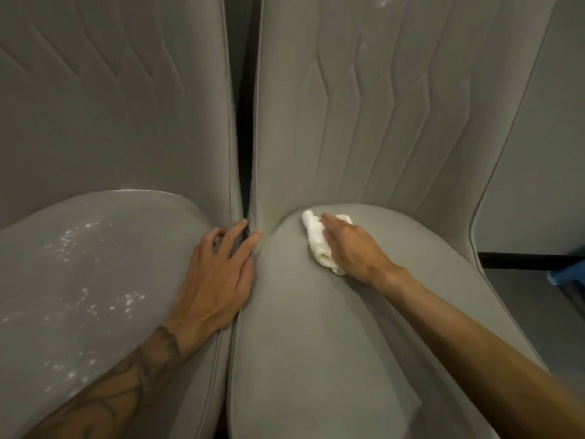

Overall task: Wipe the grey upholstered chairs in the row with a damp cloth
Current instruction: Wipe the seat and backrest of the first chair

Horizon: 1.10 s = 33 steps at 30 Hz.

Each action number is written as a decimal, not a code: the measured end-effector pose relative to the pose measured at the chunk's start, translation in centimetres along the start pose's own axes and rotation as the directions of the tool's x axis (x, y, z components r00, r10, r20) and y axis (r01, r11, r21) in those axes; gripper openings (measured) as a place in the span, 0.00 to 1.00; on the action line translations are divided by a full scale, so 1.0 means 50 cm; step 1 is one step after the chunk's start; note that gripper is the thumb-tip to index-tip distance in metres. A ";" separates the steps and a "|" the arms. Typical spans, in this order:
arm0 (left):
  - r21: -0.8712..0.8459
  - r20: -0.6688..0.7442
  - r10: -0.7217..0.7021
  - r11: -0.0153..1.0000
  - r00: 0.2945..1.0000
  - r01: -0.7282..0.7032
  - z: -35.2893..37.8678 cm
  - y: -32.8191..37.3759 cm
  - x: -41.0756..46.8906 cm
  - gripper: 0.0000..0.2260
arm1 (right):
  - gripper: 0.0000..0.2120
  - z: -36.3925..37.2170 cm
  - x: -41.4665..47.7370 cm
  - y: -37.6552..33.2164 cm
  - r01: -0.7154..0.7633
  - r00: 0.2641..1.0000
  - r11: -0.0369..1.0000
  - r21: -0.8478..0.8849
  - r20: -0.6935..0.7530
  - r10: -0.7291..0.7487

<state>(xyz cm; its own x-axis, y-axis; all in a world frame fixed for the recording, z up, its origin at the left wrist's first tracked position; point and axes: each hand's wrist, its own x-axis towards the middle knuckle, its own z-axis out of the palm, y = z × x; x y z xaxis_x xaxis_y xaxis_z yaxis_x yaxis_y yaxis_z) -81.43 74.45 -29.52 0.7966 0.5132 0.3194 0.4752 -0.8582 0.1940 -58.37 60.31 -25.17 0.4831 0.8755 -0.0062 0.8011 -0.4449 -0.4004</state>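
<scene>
Two grey upholstered chairs stand side by side. The left chair [95, 264] has pale specks scattered over its seat. On the seat of the right chair [316, 327], near where it meets the quilted backrest, lies a folded white cloth [313, 236]. My right hand [351, 248] lies on top of the cloth with its fingers stretched forward, pressing it down onto the seat. My left hand [218, 274] rests with straight, spread fingers on the right edge of the left seat, its fingertips reaching across the gap to the right chair's inner edge.
A narrow dark gap [245, 122] runs between the two backrests. A third grey chair back [538, 153] stands at the far right. Beside it are a dark bar [522, 259], a blue object [566, 275] and grey floor.
</scene>
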 end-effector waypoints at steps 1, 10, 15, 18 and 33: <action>0.009 0.001 0.001 1.000 1.000 -0.001 -0.001 0.002 0.002 0.23 | 0.19 -0.016 -0.005 0.014 -0.062 0.996 0.998 0.025 -0.060 0.064; 0.050 0.037 -0.018 0.999 0.999 0.016 -0.017 0.011 0.002 0.24 | 0.24 0.076 -0.013 -0.046 0.223 0.974 0.975 0.017 -0.052 -0.222; 0.063 -0.126 0.030 0.998 0.992 -0.022 -0.048 0.027 0.069 0.20 | 0.19 0.054 -0.008 -0.012 0.268 0.954 0.963 0.006 -0.143 -0.265; 0.067 -0.287 0.060 0.997 0.956 -0.042 -0.084 0.043 0.163 0.20 | 0.18 0.039 -0.007 -0.010 0.329 0.933 0.941 0.076 -0.181 -0.311; 0.117 -0.663 0.112 0.992 0.740 -0.046 -0.212 0.109 0.505 0.27 | 0.21 -0.206 0.229 0.090 0.291 0.341 0.944 -0.157 -0.905 -0.255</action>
<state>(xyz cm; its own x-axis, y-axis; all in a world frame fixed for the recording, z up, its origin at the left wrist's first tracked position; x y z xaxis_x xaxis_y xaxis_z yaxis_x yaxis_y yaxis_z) -62.67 82.78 -10.57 0.3956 0.2854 0.8730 0.4783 -0.8754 0.0694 -45.57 66.39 -17.59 0.2797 0.2414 0.9293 0.9521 -0.1947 -0.2360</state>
